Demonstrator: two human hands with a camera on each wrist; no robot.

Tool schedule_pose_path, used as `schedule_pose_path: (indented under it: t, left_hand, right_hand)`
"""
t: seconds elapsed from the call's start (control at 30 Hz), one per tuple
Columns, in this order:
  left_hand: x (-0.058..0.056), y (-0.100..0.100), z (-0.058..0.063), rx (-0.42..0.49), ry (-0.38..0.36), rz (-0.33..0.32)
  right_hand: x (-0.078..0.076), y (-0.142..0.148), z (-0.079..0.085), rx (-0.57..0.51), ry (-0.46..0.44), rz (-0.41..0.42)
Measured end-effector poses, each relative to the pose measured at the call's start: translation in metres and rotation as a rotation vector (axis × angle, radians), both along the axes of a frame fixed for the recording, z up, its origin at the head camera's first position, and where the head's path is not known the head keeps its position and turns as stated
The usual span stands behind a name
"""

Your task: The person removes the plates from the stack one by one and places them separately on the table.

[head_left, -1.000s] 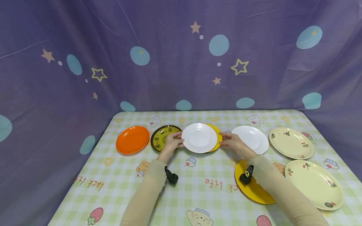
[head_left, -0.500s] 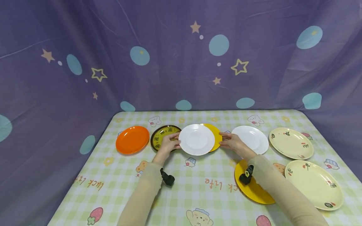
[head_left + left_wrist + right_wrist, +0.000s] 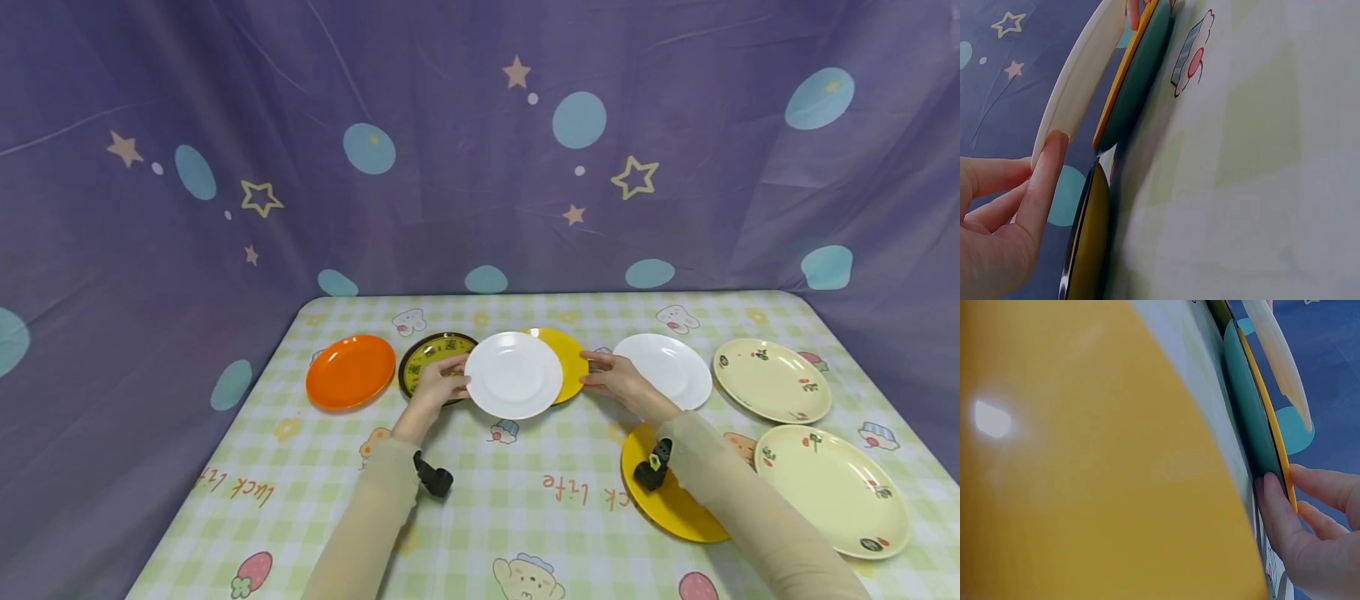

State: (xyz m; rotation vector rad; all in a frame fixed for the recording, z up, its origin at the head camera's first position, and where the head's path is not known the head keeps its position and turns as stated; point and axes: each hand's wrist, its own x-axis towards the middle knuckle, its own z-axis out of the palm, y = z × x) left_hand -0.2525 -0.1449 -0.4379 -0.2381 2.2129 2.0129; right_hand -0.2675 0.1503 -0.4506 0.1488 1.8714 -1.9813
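My left hand pinches the left rim of a small white plate, thumb on the underside. In the left wrist view the white plate is raised above the others. My right hand pinches the right edge of a yellow plate, which the white plate partly covers. The right wrist view shows a teal-green underside beneath the yellow rim, with my right thumb against it. A dark-rimmed olive plate with a black pattern lies behind my left hand, partly hidden.
An orange plate lies at the far left. Behind my right hand is another white plate. Two cream plates, one farther back and one nearer, lie at the right. A second yellow plate sits under my right forearm.
My left hand has drawn the white plate left and slightly nearer, uncovering more of the yellow plate. My right hand has stayed at the yellow plate's edge.
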Motion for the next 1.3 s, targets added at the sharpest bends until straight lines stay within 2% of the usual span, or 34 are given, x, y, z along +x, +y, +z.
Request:
schedule_pose_path:
  t: [0.3,0.73,1.07,1.3]
  left_hand:
    - [0.006,-0.010,0.003,0.010,0.006,0.016]
    - [0.018,-0.032,0.005,-0.018,0.071,0.011]
    - [0.024,-0.046,0.008,-0.081,0.031,0.044]
    - [0.029,-0.057,0.008,-0.116,0.044,0.022]
  right_hand:
    - [0.001,0.000,0.002,0.015,0.002,0.006]
    - [0.002,0.000,0.004,0.004,-0.020,0.003]
    - [0.002,-0.001,0.003,0.002,-0.010,0.009]
    - [0.001,0.000,0.002,0.004,0.001,0.014]
